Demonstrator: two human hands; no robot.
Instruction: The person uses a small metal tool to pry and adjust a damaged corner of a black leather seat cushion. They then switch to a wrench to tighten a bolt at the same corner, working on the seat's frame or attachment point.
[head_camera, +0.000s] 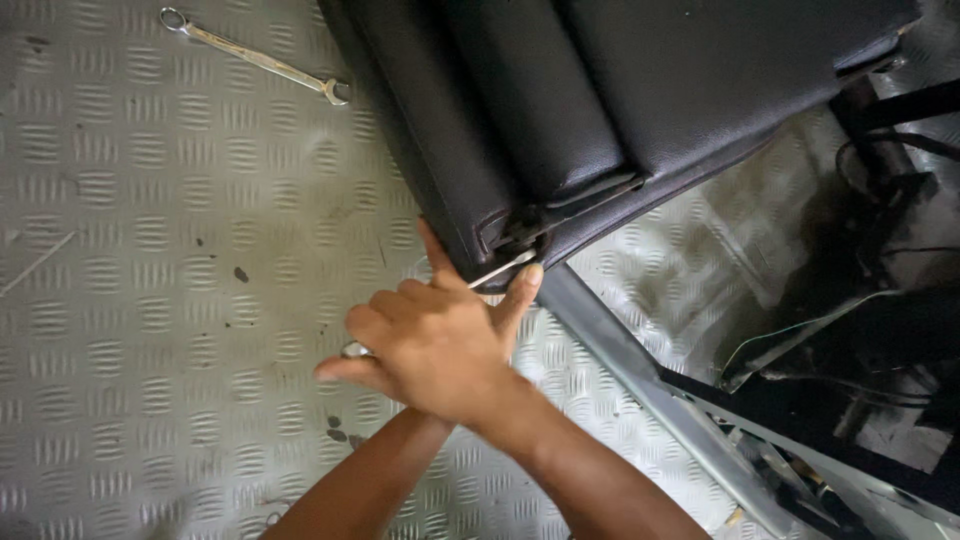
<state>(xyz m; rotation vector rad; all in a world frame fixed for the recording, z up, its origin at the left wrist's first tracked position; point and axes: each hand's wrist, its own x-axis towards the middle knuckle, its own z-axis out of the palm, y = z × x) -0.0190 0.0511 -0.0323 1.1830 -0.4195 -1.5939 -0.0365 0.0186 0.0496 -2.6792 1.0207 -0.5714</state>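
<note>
My right hand (432, 340) is curled around a slim metal wrench (505, 266), seen from the back, with its arm coming in from the lower right. The wrench tip sits at the lower corner of a black car seat (560, 110), by a dark metal bracket (520, 232). One fingertip and the thumb touch the seat's edge. My left forearm (360, 480) comes up from the bottom and passes under the right wrist. My left hand is hidden beneath the right one, so I cannot tell what it holds.
A long combination wrench (255, 57) lies on the grey chequer-plate floor (150, 250) at the top left. A grey metal rail (640, 370) runs diagonally to the lower right. Dark framework and loose wires (870, 300) fill the right side.
</note>
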